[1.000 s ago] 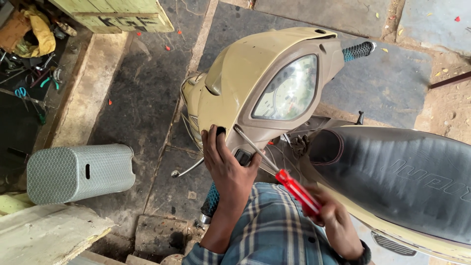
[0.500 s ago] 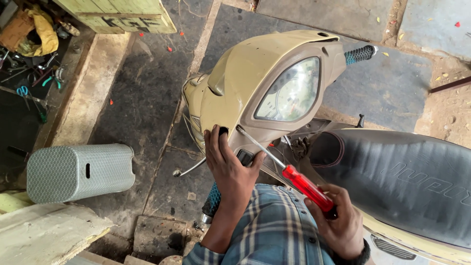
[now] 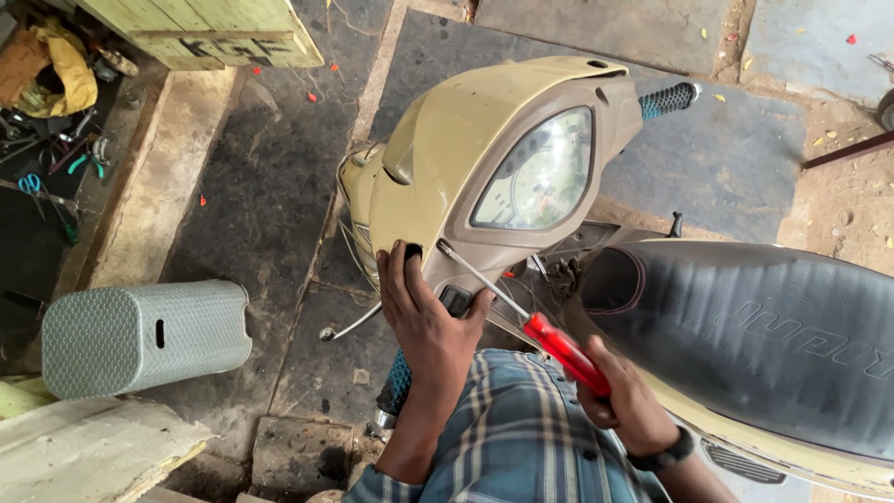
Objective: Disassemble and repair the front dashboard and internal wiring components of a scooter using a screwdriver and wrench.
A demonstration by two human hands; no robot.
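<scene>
A beige scooter handlebar housing (image 3: 484, 158) with a speedometer dial (image 3: 540, 177) fills the middle of the head view. My left hand (image 3: 430, 312) grips its near lower edge, fingers over the switch block. My right hand (image 3: 626, 401) holds a red-handled screwdriver (image 3: 563, 349). The metal shaft runs up-left and its tip touches the housing's rim by my left fingers. A dark wristband sits on my right wrist.
The black scooter seat (image 3: 754, 335) lies at right. A grey perforated plastic stool (image 3: 140, 335) lies on its side at left. Hand tools (image 3: 56, 168) lie scattered at far left beside a yellow-green wooden box (image 3: 223, 28). Stone slab floor surrounds the scooter.
My right hand and the screwdriver have shifted slightly, the tip staying at the housing's rim. My left hand keeps its grip.
</scene>
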